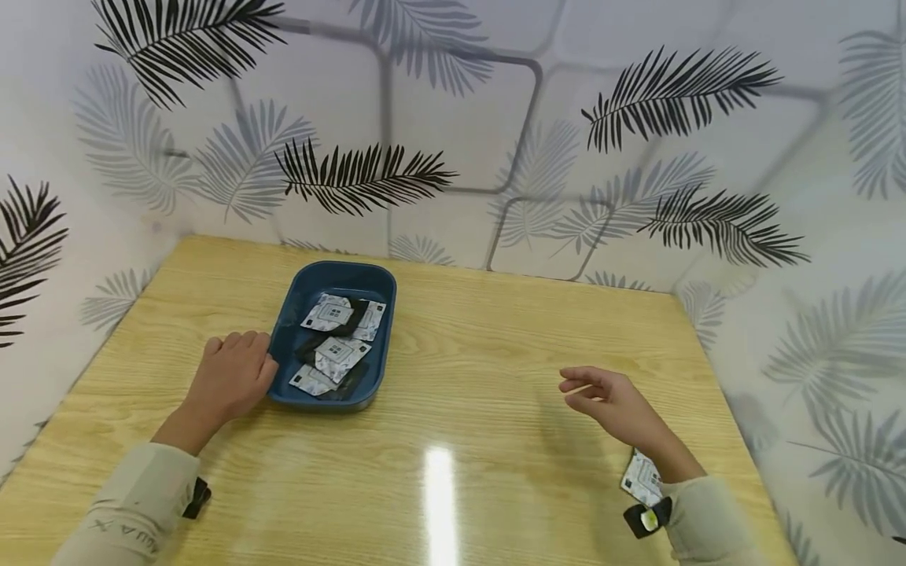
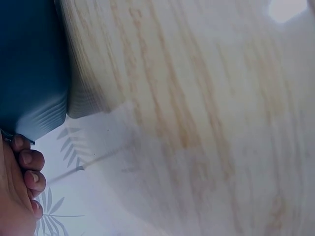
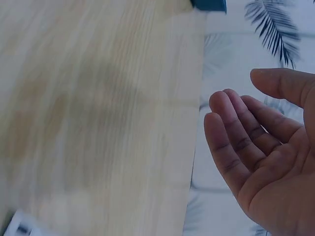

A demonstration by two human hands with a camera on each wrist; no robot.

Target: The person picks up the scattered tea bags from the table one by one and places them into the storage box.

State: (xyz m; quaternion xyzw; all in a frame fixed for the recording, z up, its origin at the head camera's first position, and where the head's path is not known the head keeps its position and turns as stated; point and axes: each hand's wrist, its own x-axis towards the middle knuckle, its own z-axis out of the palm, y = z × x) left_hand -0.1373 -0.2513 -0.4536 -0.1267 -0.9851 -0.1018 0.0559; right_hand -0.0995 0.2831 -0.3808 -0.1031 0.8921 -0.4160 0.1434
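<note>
A dark blue plastic tub (image 1: 389, 346) stands on the table left of centre, its outer wall (image 2: 32, 64) large in the left wrist view. Inside lie several white printed sachets (image 1: 343, 355) with dark parts between them. My left hand (image 1: 237, 373) grips the tub's left rim, thumb at the edge and fingers curled beside it. Over the right part of the table my right hand (image 1: 609, 401) hovers, fingers loosely bent and nothing held, palm visible in the right wrist view. Another white sachet (image 1: 642, 476) lies on the table, partly hidden beneath the right forearm.
The wood-grain table (image 1: 481, 354) meets a wall (image 1: 460, 118) with a dark and grey leaf pattern at the back and sides. A bright light reflection falls on the table's front middle. Each wrist carries a dark strap (image 1: 646, 519).
</note>
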